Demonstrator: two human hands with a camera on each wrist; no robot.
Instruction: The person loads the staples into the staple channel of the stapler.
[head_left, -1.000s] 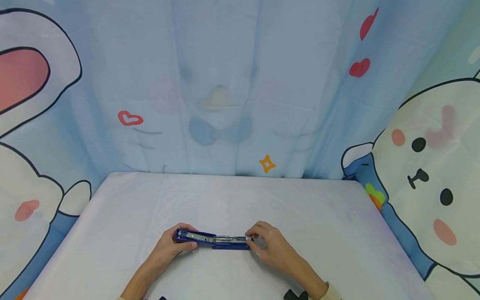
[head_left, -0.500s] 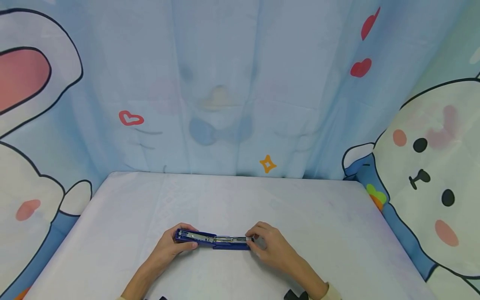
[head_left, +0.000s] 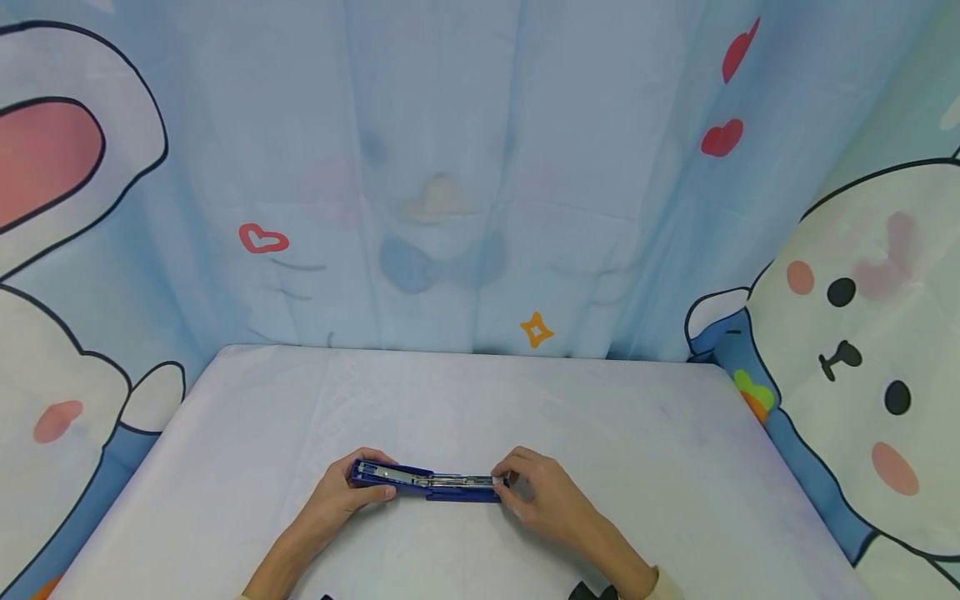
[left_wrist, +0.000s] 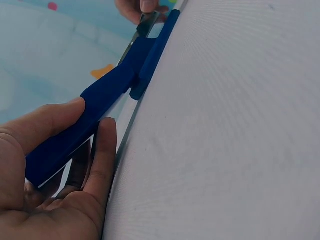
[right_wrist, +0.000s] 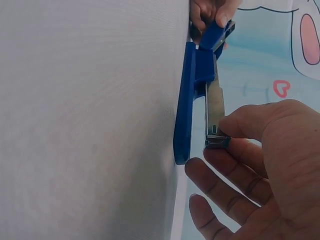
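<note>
A blue stapler [head_left: 462, 492] lies opened out on the white table, its cover swung back to the left and the metal magazine [right_wrist: 215, 107] exposed. My left hand [head_left: 347, 485] grips the swung-back cover, thumb along the near side and fingers behind and beneath it, as the left wrist view [left_wrist: 65, 165] also shows. At the other end, my right hand [head_left: 542, 492] pinches the front tip of the magazine between thumb and fingers. In the right wrist view the magazine stands apart from the blue base [right_wrist: 184, 107]. Whether staples lie inside is too small to tell.
The white-covered table [head_left: 480, 400] extends around both hands. Behind it hangs a blue curtain [head_left: 450, 167] printed with cartoon animals, hearts and a star. Part of a black object [head_left: 592, 592] shows at the bottom edge near the right forearm.
</note>
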